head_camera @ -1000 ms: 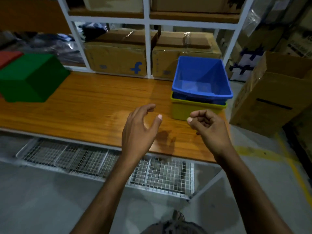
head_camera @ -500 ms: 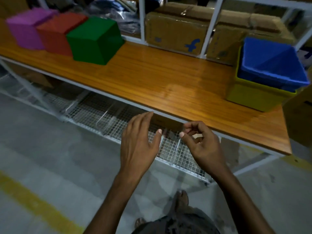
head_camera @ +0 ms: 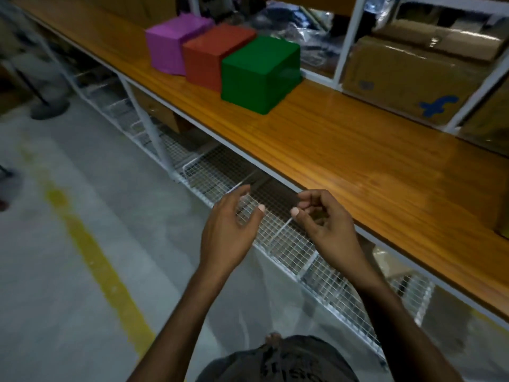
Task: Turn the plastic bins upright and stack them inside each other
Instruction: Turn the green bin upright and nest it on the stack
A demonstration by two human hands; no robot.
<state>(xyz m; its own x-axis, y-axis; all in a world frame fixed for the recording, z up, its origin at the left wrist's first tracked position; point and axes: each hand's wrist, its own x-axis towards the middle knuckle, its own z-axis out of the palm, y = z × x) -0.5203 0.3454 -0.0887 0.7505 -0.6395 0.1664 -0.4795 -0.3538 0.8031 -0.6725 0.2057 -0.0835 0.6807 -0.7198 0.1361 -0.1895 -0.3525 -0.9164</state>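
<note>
Three plastic bins stand upside down in a row on the wooden shelf (head_camera: 344,150): a green bin (head_camera: 259,75) nearest, a red bin (head_camera: 209,55) touching it, and a purple bin (head_camera: 172,42) farthest left. My left hand (head_camera: 228,230) hovers in front of the shelf edge, empty, fingers spread. My right hand (head_camera: 323,224) is beside it, empty, fingers loosely curled. Both hands are well short of the green bin. The blue and yellow bins are out of view.
Cardboard boxes (head_camera: 407,78) sit behind white rack posts (head_camera: 348,42) at the back of the shelf. A white wire-mesh shelf (head_camera: 289,238) runs below the wooden one. A yellow line (head_camera: 96,260) crosses the grey floor. A stand base (head_camera: 49,108) sits at far left.
The view has swung left: the blue and yellow bins have left the frame, and the green, red and purple bins are now central. Both hands stay empty in front of me.
</note>
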